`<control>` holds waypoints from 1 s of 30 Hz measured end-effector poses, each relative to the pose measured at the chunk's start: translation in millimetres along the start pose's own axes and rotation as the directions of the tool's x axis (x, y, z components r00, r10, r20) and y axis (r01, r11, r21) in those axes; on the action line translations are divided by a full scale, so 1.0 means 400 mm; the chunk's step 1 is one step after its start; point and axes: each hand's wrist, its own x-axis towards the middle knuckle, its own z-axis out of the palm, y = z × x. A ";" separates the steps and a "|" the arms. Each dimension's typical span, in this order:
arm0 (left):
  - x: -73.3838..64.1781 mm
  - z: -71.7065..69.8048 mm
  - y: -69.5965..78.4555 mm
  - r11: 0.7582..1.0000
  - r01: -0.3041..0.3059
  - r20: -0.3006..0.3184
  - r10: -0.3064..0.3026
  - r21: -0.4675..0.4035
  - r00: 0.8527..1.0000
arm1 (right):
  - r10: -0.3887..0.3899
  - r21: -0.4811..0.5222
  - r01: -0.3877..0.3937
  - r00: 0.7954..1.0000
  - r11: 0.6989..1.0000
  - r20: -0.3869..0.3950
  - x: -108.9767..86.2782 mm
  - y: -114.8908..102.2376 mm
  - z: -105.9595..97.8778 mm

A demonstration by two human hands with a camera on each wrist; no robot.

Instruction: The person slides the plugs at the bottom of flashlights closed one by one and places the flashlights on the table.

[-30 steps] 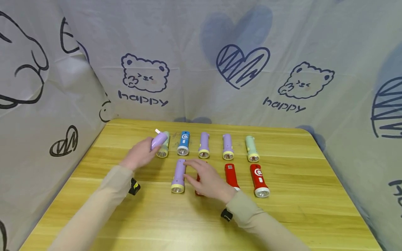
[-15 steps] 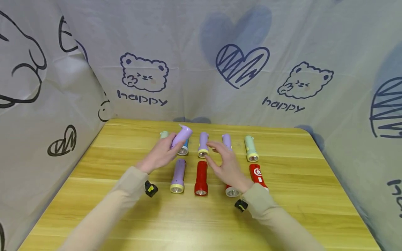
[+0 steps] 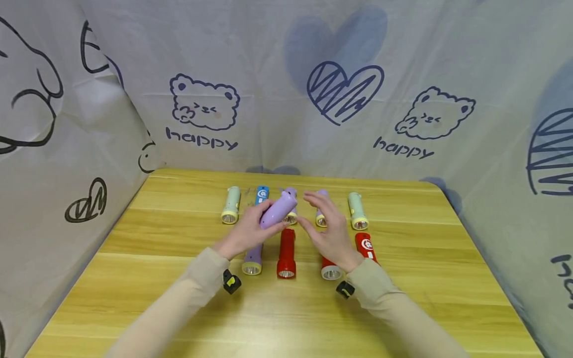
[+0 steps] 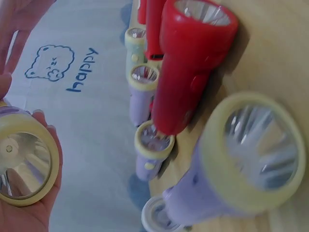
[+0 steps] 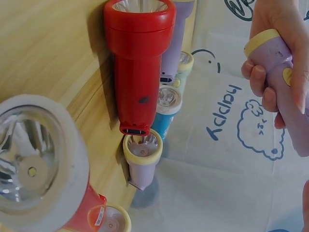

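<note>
My left hand [image 3: 243, 233] grips a purple flashlight [image 3: 278, 211] above the table, tail tilted up to the right. The right wrist view shows curled fingers round the held flashlight's body [image 5: 280, 82], with its yellow head and yellow button visible. Its lens [image 4: 24, 164] faces the left wrist camera. Thumb and fingers spread, my right hand [image 3: 331, 236] hovers just right of the flashlight's tail, apart from it and holding nothing. Beneath the hands lie a purple flashlight [image 3: 252, 263], partly covered by the left hand, a red flashlight [image 3: 286, 253], and a white-headed red flashlight [image 3: 331, 271], partly hidden by the right hand.
At the back, a row holds a green flashlight [image 3: 230, 205], a blue flashlight [image 3: 262, 194], two purple ones and another green flashlight [image 3: 358, 211]. Another red flashlight [image 3: 366, 243] lies at front right. Printed cloth [image 3: 277, 134] walls the wooden table [image 3: 425, 278].
My left hand has carried the purple flashlight rightward from above the left green flashlight to the middle. My right hand has moved right and up from above the front red flashlight.
</note>
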 end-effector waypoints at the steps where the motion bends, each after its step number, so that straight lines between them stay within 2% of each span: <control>1: -0.001 0.006 -0.001 1.000 -0.003 0.002 0.003 -0.005 1.000 | -0.011 -0.005 0.011 1.000 1.000 -0.010 0.000 0.001 0.001; 7: -0.010 0.038 -0.003 1.000 -0.020 0.019 0.020 -0.005 1.000 | -0.040 0.007 0.041 0.999 0.999 -0.028 -0.003 0.004 0.010; 16: -0.015 0.067 0.001 0.995 -0.096 0.014 0.096 -0.025 0.995 | -0.036 0.078 0.037 0.999 0.996 -0.022 -0.013 0.002 0.029; 23: -0.018 0.077 0.005 0.997 -0.077 -0.007 0.077 -0.006 0.997 | -0.003 0.087 0.006 0.999 0.996 -0.042 -0.021 -0.003 0.036; 30: -0.016 0.075 0.010 0.996 -0.084 -0.020 0.085 0.020 0.996 | 0.022 0.095 -0.015 0.997 0.995 -0.069 -0.023 -0.006 0.039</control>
